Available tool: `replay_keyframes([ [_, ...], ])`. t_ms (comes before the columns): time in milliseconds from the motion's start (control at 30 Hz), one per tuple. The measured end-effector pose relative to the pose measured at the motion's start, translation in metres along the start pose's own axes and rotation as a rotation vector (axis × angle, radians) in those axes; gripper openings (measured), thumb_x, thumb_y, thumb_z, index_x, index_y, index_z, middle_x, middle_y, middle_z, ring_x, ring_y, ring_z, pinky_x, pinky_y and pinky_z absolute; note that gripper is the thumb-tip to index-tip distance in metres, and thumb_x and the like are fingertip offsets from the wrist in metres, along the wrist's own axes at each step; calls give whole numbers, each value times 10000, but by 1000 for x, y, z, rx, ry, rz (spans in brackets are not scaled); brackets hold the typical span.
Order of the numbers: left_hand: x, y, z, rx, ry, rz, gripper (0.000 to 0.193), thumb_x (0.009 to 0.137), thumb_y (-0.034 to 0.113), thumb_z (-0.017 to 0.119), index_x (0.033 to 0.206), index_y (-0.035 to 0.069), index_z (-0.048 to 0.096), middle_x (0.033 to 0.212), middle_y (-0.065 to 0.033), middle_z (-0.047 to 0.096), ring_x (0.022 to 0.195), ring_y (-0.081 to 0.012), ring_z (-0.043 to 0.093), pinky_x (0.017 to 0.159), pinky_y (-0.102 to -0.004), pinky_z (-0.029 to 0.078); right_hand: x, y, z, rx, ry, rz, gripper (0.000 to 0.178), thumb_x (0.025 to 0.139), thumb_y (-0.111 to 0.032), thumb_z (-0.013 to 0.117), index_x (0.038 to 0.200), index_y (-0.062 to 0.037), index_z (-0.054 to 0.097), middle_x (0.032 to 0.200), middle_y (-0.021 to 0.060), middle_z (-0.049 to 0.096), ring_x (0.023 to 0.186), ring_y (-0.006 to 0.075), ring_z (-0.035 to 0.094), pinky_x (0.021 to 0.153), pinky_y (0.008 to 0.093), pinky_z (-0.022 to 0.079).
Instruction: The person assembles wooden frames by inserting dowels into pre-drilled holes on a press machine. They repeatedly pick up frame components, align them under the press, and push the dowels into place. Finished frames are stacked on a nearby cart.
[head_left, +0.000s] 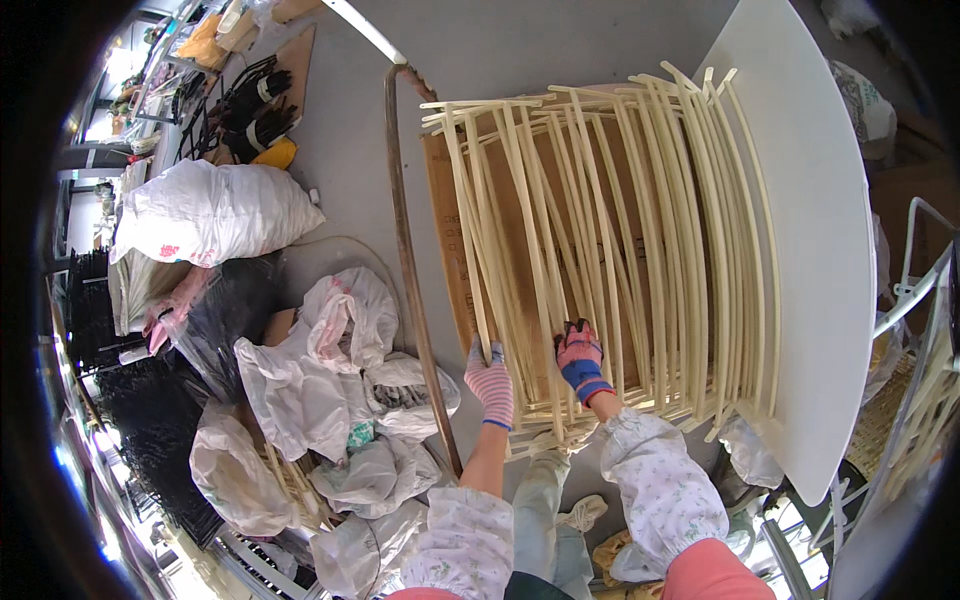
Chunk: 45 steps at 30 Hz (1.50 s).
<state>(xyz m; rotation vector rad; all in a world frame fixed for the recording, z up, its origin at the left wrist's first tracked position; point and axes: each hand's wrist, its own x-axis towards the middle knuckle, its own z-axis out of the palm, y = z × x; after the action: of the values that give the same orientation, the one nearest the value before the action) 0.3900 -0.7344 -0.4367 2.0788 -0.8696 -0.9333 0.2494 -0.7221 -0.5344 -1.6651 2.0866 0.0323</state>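
Many long pale rods (655, 230) lie side by side over brown cardboard (515, 240), running away from me. My left hand (490, 385), in a pink-and-white striped glove with grey fingertips, is closed around the near part of the leftmost rod (468, 240). A little to its right, my right hand (582, 362) wears a pink and blue glove with dark fingertips. Its fingers are curled onto a rod (540, 250) left of the middle; the palm side is hidden. Several crosswise rods (480, 104) lie under the far ends.
A brown metal bar (402, 220) runs along the left of the rods. To the right stands a large white panel (810, 230). White sacks (215, 212) and plastic bags (320, 340) crowd the left floor, with bundled black strips (255, 105) beyond. Grey floor (500, 45) shows at the back.
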Motion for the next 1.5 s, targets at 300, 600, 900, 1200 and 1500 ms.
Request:
replay_keyframes([
  [300,-5,-1,7,64,31,92,440,830,170,659,1197,-41,540,1003,-136,661,837,-145,604,774,-271,483,-31,-24,-24,400,-159,63,548,744,-211,551,1221,38,444,1246,231,468,1151,358,461,979,422,388],
  [600,17,-11,0,41,69,-168,347,842,194,661,1110,-21,612,814,-67,662,645,-104,510,598,-267,447,-36,-40,-16,95,-25,35,481,781,-333,515,1211,-119,531,1317,266,381,1233,429,347,962,465,388],
  [900,40,18,13,516,123,-214,360,897,345,544,996,12,637,677,-187,618,555,-302,525,575,-395,446,-20,-46,-52,222,-80,68,524,751,-298,568,1261,-188,520,1325,263,387,1208,486,351,952,518,384],
  [1200,72,37,22,487,96,-275,321,887,279,549,980,-18,628,829,-223,644,728,-340,616,650,-444,456,-29,-17,-23,167,-44,-152,446,840,-182,463,1273,-72,452,1308,197,437,1178,338,436,994,419,365],
  [1500,31,-2,-3,643,121,102,682,761,303,682,1276,-49,408,1125,-246,582,1045,-378,561,871,-410,472,-112,31,-29,647,8,259,465,793,-144,538,1248,-70,475,1351,146,410,1211,352,405,1018,420,344],
])
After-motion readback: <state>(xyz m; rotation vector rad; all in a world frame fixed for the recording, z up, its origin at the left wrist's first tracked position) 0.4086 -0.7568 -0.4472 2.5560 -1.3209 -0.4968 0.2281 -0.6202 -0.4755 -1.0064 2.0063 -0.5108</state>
